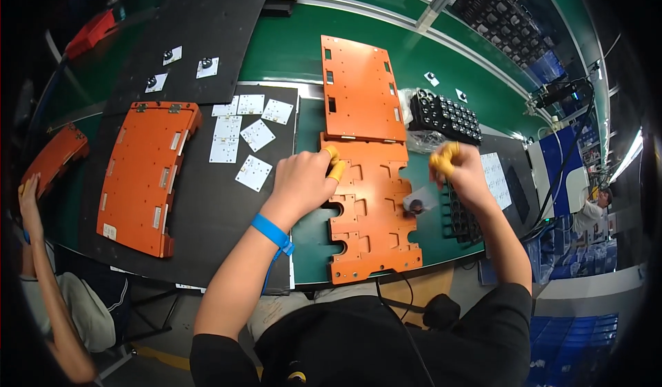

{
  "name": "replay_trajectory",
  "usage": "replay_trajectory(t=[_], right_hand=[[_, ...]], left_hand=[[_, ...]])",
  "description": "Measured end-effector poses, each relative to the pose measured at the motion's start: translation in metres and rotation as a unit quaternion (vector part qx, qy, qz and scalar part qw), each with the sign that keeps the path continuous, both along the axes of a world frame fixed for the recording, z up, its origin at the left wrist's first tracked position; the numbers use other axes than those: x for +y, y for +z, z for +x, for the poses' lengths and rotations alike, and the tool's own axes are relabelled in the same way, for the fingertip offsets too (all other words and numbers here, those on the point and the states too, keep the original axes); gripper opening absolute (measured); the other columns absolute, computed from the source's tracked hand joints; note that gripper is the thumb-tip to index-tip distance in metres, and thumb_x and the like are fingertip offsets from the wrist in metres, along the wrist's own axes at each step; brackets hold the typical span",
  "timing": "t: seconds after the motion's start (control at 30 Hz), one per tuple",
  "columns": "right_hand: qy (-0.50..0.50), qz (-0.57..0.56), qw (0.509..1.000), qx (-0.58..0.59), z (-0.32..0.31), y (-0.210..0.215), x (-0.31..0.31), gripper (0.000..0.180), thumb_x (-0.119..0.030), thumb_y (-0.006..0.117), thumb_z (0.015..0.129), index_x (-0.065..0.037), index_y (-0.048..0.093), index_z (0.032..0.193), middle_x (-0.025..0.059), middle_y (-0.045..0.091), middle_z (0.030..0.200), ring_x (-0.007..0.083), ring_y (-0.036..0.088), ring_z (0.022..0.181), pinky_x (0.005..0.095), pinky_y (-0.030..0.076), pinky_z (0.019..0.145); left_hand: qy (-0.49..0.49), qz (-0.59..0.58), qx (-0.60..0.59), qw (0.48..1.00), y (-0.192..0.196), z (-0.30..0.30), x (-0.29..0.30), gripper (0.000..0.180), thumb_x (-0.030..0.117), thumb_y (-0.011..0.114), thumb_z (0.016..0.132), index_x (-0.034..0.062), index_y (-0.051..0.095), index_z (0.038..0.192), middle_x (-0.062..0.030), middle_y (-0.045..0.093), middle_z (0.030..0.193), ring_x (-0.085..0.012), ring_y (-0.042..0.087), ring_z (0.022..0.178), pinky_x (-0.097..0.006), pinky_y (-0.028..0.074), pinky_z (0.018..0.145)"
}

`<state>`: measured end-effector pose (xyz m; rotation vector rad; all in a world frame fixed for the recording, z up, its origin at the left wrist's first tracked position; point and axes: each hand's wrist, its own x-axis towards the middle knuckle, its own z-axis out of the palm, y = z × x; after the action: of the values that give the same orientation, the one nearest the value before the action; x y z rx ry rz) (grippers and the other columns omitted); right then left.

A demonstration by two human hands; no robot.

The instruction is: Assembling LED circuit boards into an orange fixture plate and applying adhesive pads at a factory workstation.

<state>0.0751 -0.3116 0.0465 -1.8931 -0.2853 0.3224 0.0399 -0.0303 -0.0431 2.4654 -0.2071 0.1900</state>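
Closest of all, black cloth shirt (345,342). Beyond it, flat orange hinged fixture (372,204) with notched lower half, lying unfolded on the green-topped desk (310,246). Looks stiff, smooth, moderately heavy; best lifted by both long edges. Curled at its left edge, left hand (303,180); curled and blurred off its right edge, right hand (465,177). Cannot tell any grip in either. Leftward, black mat (200,228) with square white boards (257,136); farther off, red plastic bin (93,35), dim workshop around.
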Motion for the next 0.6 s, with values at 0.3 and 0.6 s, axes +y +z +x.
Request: replay_trajectory(t=[0.3, 0.6], right_hand=[[0.079, -0.141, 0.976, -0.147, 0.019, -0.027, 0.008, 0.015, -0.011, 0.069, 0.088, 0.003, 0.064, 0.090, 0.0060, 0.065, 0.083, 0.0107, 0.060, 0.070, 0.0255, 0.049, 0.064], [0.226, -0.282, 0.918, -0.162, -0.023, -0.004, 0.021, 0.022, -0.004, 0.070, 0.081, -0.002, 0.065, 0.103, 0.0108, 0.062, 0.096, 0.0234, 0.064, 0.078, 0.0307, 0.052, 0.064]], left_hand=[[-0.011, -0.020, -0.004, 1.000, 0.002, 0.004, 0.000, 0.021, 0.027, 0.063, 0.086, 0.0082, 0.067, 0.093, -0.0121, 0.064, 0.062, -0.0335, 0.064, 0.062, -0.044, 0.049, 0.057], [-0.005, -0.008, 0.005, 1.000, 0.000, 0.005, 0.001, 0.020, 0.027, 0.062, 0.086, 0.0082, 0.067, 0.092, -0.0119, 0.065, 0.062, -0.0331, 0.064, 0.061, -0.044, 0.049, 0.056]])
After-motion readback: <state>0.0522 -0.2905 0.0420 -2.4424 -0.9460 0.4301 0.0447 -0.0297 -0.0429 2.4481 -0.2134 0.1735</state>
